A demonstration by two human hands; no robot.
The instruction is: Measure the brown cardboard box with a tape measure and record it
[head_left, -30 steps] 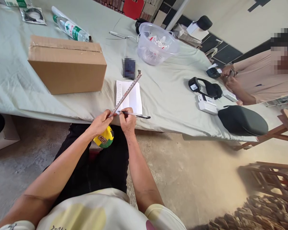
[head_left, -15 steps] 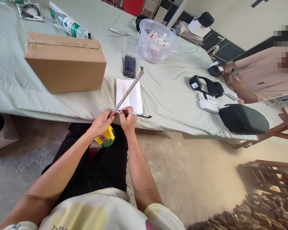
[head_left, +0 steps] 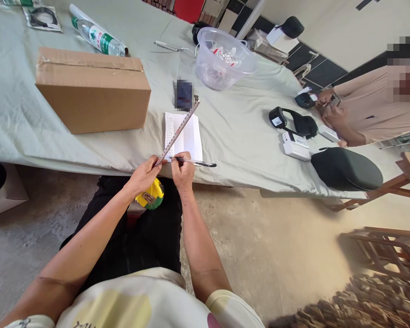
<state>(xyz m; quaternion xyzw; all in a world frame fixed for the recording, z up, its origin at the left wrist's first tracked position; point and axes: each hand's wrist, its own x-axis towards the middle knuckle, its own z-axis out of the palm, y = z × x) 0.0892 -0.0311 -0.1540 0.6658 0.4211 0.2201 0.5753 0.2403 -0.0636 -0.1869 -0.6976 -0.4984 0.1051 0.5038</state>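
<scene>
My left hand (head_left: 146,174) is closed on the blade of a tape measure (head_left: 150,196), whose yellow and green case hangs just below the fingers. From there the blade runs up and to the right, across an open notebook (head_left: 191,141). Rows of handwriting fill the notebook's left part. My right hand (head_left: 183,174) grips a dark pen (head_left: 201,163), with its tip end at the lower edge of the page, close beside my left fingertips. A cardboard box (head_left: 95,105) stands to the left on the cloth-covered table (head_left: 235,136).
Behind the notebook are a blurred dark object (head_left: 183,94) and a clear plastic tub (head_left: 208,64). A water bottle (head_left: 99,38) lies behind the box. At right are a headset (head_left: 294,122), a white box (head_left: 295,146), a dark case (head_left: 346,168) and another person's hands (head_left: 331,109).
The tape's far end has swung slightly left and down. My right hand and the pen have shifted very slightly right.
</scene>
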